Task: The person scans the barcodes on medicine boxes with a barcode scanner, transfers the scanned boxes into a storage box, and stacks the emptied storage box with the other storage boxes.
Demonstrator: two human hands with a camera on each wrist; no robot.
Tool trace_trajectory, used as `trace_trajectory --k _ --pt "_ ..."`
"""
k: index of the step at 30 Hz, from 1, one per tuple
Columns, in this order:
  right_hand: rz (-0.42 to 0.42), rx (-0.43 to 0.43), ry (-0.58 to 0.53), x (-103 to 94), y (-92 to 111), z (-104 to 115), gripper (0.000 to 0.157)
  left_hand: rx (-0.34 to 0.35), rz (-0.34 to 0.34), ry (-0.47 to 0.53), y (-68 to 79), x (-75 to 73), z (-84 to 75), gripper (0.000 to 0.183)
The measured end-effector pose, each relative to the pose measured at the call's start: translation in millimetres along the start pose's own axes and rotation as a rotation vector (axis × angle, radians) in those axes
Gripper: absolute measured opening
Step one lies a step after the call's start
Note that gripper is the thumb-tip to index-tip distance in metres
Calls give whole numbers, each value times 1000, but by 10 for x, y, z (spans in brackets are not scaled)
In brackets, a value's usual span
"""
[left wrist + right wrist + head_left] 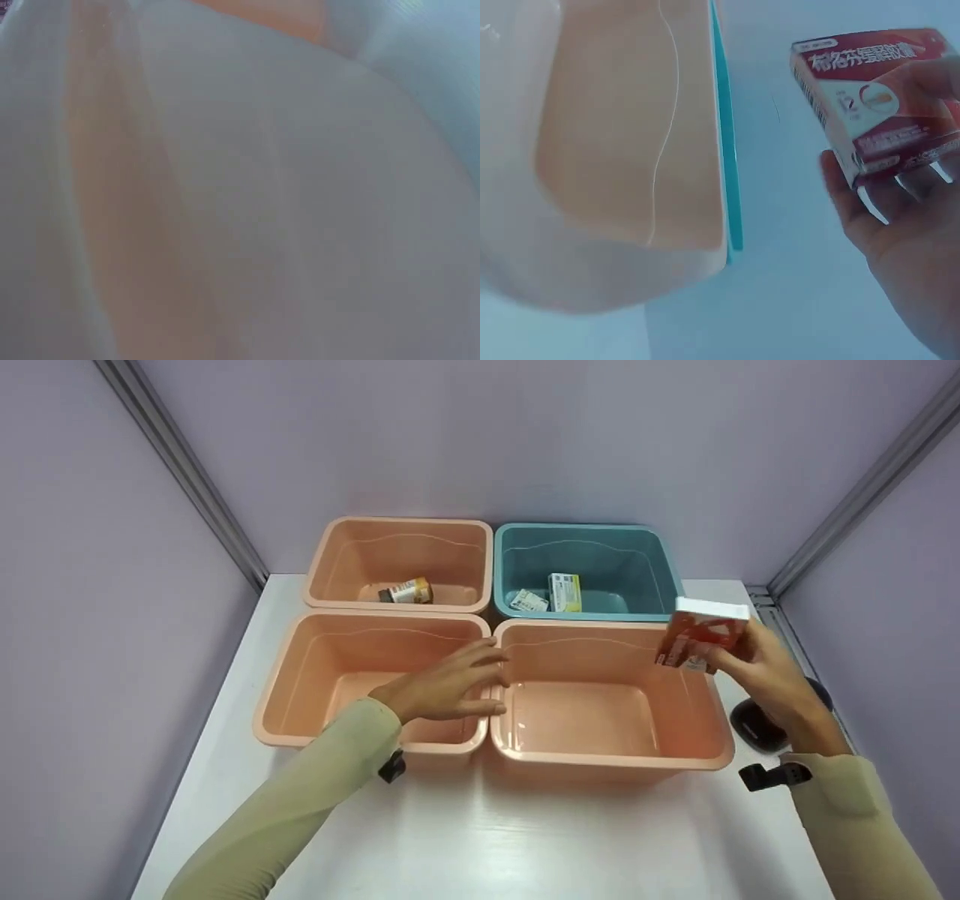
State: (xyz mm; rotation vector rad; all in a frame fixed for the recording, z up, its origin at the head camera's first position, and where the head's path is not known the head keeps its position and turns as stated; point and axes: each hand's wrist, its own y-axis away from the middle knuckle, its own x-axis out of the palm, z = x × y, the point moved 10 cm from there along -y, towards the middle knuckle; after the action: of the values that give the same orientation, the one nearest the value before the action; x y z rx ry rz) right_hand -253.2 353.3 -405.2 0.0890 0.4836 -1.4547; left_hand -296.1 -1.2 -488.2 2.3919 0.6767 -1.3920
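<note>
A red and white medicine box (703, 631) is gripped in my right hand (765, 671), above the right rim of the near right pink bin (600, 761). In the right wrist view the box (885, 97) shows its printed front, with the thumb over it and fingers beneath. My left hand (450, 682) has its fingers spread over the adjoining rims of the near left pink bin (300, 682) and the near right one, holding nothing. Sleeve cloth fills most of the left wrist view.
A brown bottle (409, 591) with a label lies in the far left pink bin (397, 521). The far right blue bin (585, 534) holds two small boxes, one of them yellow and white (565, 592). A black object (757, 726) sits on the white table (480, 840) beyond my right wrist.
</note>
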Motion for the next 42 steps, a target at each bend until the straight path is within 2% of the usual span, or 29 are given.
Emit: trace_trajectory --k 3,5,7,9,10,13,16,18,21,24,29,32,36,39,42 --pt "-106 0 -210 -192 85 -95 44 2 1 -5 4 2 -3 55" --pt "-161 -16 -298 -303 158 -143 57 5 -1 -10 7 2 -10 55" --pt "-205 -35 -292 -397 241 -176 68 8 -3 -18 11 0 -17 55" --pt "-244 -40 -259 -469 316 -210 72 8 -6 -27 21 -3 -21 54" --pt "-260 -38 -254 -497 345 -231 70 6 -7 -29 25 -2 -17 53" --pt "-286 -35 -306 -545 399 -311 50 -11 -5 -37 39 6 6 52" --pt "-318 -51 -446 -601 456 -409 36 -22 2 -42 40 25 21 53" --pt "-341 -94 -553 -651 514 -457 37 -24 10 -43 33 33 13 55" --pt "-378 -155 -693 -725 614 -530 49 -24 16 -38 19 37 1 56" --pt "-394 -154 -773 -753 685 -621 52 -24 13 -31 19 26 -4 56" --pt "-440 -59 -811 -776 777 -787 37 -12 5 -29 19 13 -15 55" --pt "-445 -53 -798 -782 814 -810 43 -4 2 -31 13 18 -15 54" --pt "-462 -58 -633 -801 841 -786 50 10 -5 -8 7 14 -17 52" --pt "-498 -39 -517 -828 859 -797 40 6 -6 1 4 4 -9 51" --pt "-522 -5 -498 -836 900 -861 33 -3 0 -9 -2 4 -2 51"
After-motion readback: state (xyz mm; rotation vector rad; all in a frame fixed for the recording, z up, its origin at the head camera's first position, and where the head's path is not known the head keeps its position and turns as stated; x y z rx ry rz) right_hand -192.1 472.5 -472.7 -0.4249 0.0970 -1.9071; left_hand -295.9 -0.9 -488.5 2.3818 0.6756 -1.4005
